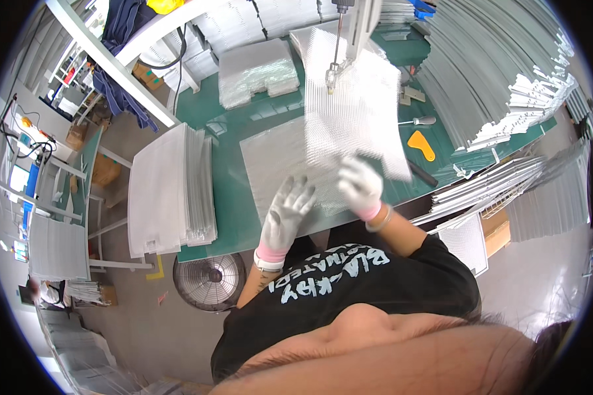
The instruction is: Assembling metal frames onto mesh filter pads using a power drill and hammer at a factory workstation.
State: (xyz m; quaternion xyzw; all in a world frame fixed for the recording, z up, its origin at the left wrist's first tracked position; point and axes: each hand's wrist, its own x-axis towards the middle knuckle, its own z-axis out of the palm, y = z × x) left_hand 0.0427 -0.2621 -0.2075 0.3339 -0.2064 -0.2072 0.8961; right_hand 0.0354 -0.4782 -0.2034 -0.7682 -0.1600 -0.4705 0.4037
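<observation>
We pinch the tilted perforated metal sheet (352, 112) at its 6 o'clock edge with our gloved right hand (361, 185), while our left hand (286, 214) lies spread, fingers open, on the flat sheet (270, 158) on the green table (227, 191).

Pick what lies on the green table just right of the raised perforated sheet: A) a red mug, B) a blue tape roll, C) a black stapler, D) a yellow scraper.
D: a yellow scraper lies on the green table, right of the perforated sheet gripped by the right hand.
</observation>
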